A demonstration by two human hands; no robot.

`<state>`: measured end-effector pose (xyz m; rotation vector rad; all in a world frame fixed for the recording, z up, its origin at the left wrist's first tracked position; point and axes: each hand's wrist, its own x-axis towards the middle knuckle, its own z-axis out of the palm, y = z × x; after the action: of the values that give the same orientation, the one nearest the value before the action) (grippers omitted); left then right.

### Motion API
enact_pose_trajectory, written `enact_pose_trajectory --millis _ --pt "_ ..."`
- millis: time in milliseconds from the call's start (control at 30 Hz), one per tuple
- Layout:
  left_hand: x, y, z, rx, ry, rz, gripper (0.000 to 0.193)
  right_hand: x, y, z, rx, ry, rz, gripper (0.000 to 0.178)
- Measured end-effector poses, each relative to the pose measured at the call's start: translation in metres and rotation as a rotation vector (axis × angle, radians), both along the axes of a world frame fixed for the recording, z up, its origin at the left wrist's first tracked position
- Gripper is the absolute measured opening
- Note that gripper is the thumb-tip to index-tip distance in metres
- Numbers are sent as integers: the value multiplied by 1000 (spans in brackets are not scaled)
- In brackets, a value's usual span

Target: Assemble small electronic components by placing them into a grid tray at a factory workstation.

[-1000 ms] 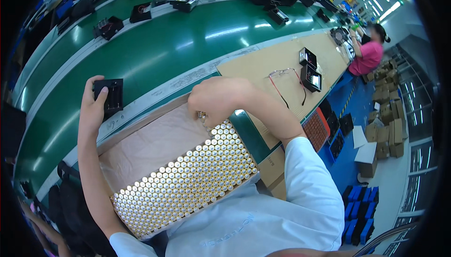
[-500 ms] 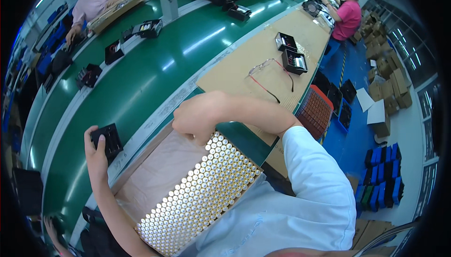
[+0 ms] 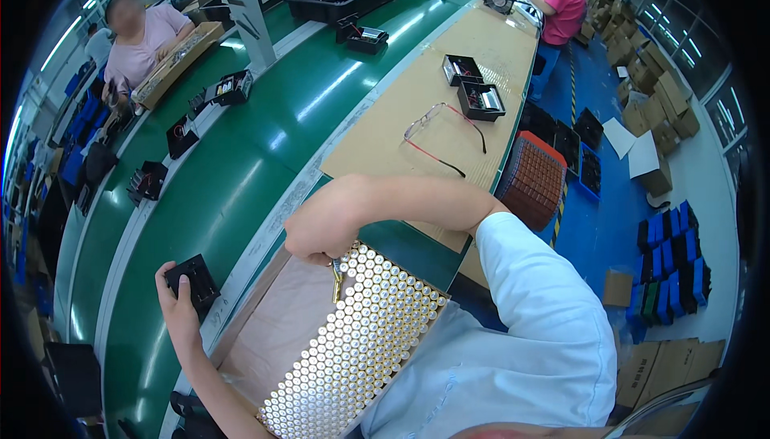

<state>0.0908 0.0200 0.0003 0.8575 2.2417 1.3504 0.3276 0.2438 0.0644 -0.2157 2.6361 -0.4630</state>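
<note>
My left hand [image 3: 180, 304] grips a black plastic battery case [image 3: 197, 280], thumb on its front, over the left edge of the line. Lower centre, a shallow carton [image 3: 261, 295] holds dense rows of upright cylindrical batteries [image 3: 365, 331] with shiny ends; brown paper lines its bare part. My right hand [image 3: 322, 221] is bent down over the carton's far end, fingers closed. Below those fingertips a few gold-coloured batteries [image 3: 337, 283] hang tilted above the paper, beside the packed rows. The fingertips are partly hidden by the hand.
Eyeglasses [image 3: 437, 130] and two open black cases [image 3: 481, 101] lie on the brown board [image 3: 385, 126]. Black cases [image 3: 228, 89] sit along the green conveyor [image 3: 241, 174]. A red-rimmed bin [image 3: 533, 178] stands right of the bench. Two people work farther off.
My right hand has lifted slightly from the rows, and gold batteries now show beneath its fingers. My left hand still holds the battery case. The whole view has shifted a little.
</note>
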Motion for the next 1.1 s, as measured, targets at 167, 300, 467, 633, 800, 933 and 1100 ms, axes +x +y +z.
enact_pose_trajectory --millis 167,300,467,633,800,933,1100 --pt "0 -2 -10 54 117 2 32 -6 5 -13 -60 120 31 11" --pt "9 13 -5 80 73 34 31 -5 12 -24 -67 129 39 6" --pt "8 3 0 72 -44 99 31 -13 1 -22 -24 115 56 5" --pt "5 5 -8 168 -52 80 33 -15 0 -20 -101 234 42 9" --pt "7 7 -6 92 -76 73 33 -20 3 -24 -177 222 10 11" --pt "8 7 -5 225 -228 98 32 -37 -6 -8 -470 414 -67 17" --pt "3 5 -5 406 -472 108 30 -98 -45 6 -733 631 -378 30"
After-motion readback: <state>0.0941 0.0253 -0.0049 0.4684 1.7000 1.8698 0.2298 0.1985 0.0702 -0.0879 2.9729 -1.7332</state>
